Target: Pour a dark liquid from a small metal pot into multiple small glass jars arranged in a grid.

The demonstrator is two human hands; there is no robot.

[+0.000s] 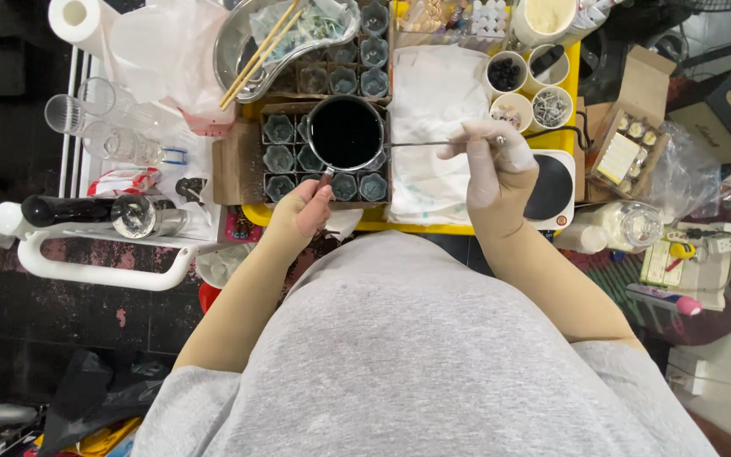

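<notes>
Saucepan [346,133] of dark liquid hangs over the cardboard tray of small glass cups [279,157]. Right hand [494,161] grips its handle, long axis left-right; left hand [305,208], fingers closed, touches the near rim, nearer the cups.

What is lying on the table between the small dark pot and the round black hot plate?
In the head view, a white cloth lies between the pot and the hot plate; the right hand holds the pot's handle above it.

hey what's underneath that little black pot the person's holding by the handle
Under the small pot, held by the right hand, sits a cardboard tray of small teal-filled glass cups. The cups directly beneath the pot are hidden. The left hand touches the tray's near edge.
</notes>
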